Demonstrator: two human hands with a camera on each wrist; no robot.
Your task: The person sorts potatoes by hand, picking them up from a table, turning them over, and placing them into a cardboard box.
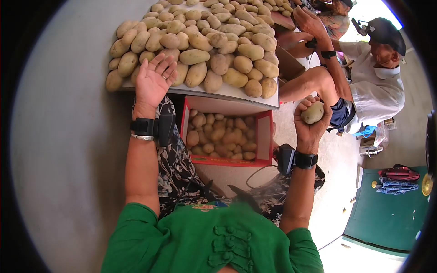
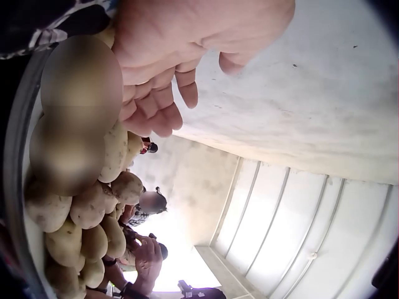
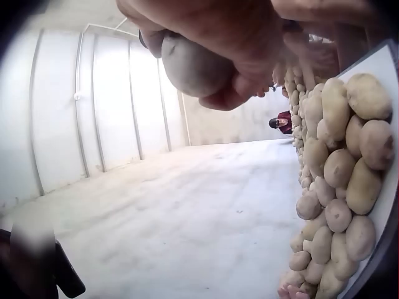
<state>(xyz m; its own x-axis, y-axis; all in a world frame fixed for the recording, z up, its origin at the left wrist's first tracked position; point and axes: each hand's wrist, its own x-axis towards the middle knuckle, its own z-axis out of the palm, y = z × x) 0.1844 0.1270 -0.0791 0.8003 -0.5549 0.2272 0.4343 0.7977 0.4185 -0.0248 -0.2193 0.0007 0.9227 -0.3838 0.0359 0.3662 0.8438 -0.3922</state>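
Note:
My right hand [image 1: 311,123] grips one potato [image 1: 312,113] to the right of the table, its fingers and thumb curled round it. In the right wrist view the same potato [image 3: 194,67] shows between thumb and fingers. My left hand [image 1: 154,83] is palm up with fingers loosely extended and nothing in it, beside the near left edge of the potato pile [image 1: 199,41]. The left wrist view shows that hand [image 2: 168,68] with its fingers relaxed, next to the potatoes [image 2: 87,205].
Below the table's edge [image 1: 227,96], a red-rimmed cardboard box [image 1: 265,136] holds many smaller potatoes, between my knees. Another person [image 1: 375,86] in a white shirt sits close on the right. A green cabinet [image 1: 387,218] stands farther right.

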